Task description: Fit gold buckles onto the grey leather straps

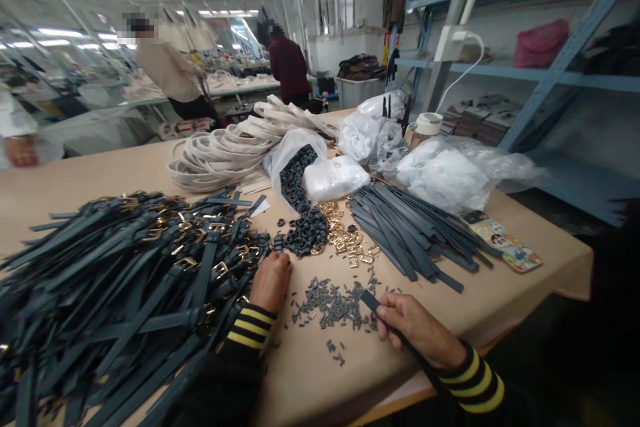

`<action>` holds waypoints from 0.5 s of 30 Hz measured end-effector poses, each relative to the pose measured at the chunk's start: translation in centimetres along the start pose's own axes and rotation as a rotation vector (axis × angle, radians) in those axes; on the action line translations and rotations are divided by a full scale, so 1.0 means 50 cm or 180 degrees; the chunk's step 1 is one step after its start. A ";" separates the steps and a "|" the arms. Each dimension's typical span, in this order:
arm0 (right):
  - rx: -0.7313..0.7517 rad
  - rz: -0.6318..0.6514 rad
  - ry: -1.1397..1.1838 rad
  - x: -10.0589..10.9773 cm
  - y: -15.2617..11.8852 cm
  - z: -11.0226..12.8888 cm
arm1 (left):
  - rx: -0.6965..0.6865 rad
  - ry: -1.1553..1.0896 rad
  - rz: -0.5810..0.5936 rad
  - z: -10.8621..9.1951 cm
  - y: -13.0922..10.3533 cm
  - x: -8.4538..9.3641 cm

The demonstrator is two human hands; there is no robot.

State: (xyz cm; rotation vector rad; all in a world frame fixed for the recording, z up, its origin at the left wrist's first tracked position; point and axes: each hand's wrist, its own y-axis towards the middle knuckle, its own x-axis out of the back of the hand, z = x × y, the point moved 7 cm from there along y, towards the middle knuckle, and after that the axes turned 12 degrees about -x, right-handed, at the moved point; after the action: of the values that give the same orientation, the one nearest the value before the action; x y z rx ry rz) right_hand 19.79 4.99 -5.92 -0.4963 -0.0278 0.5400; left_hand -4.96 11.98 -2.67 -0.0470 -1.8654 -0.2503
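My right hand (417,327) pinches a dark blue-grey strap (371,301) between thumb and fingers. One end of the strap points over a scatter of small dark cylindrical pieces (333,300); the rest trails back under my wrist. My left hand (271,280) is curled at the right edge of a large heap of buckled straps (145,267), close to a pile of dark strap loops (306,230). Its fingertips are mostly hidden, and I cannot make out what they hold. Beyond the small pieces lie loose gold buckles (350,240) and a bundle of plain dark straps (410,230).
Coiled beige webbing (225,147), an open bag of loops (296,177) and crumpled plastic bags (440,170) cover the table's far side. A cartoon-patterned phone case (510,247) lies at right. Blue shelving (525,73) stands beyond. Two people work in the background; another person's hand (21,150) shows far left.
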 end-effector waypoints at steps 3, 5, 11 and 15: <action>-0.0015 -0.0001 0.0112 -0.001 -0.001 -0.004 | -0.0023 -0.0004 0.0087 -0.001 0.007 -0.003; -0.0018 0.0082 0.0215 -0.004 -0.001 -0.005 | -0.0036 -0.0009 0.0067 -0.009 0.002 0.010; 0.0097 0.0052 0.0349 -0.016 -0.014 0.022 | 0.0273 -0.2419 0.0166 -0.127 -0.073 -0.019; -0.0104 -0.0009 0.0181 -0.029 -0.013 0.024 | 0.1019 -0.3250 -0.0180 -0.221 -0.127 -0.104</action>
State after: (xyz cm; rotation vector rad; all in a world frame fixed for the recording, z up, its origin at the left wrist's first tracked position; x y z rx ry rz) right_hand 18.67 4.30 -4.43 -0.5432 0.0169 0.5232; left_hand 6.00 4.10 -5.39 0.1220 -2.9040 0.0695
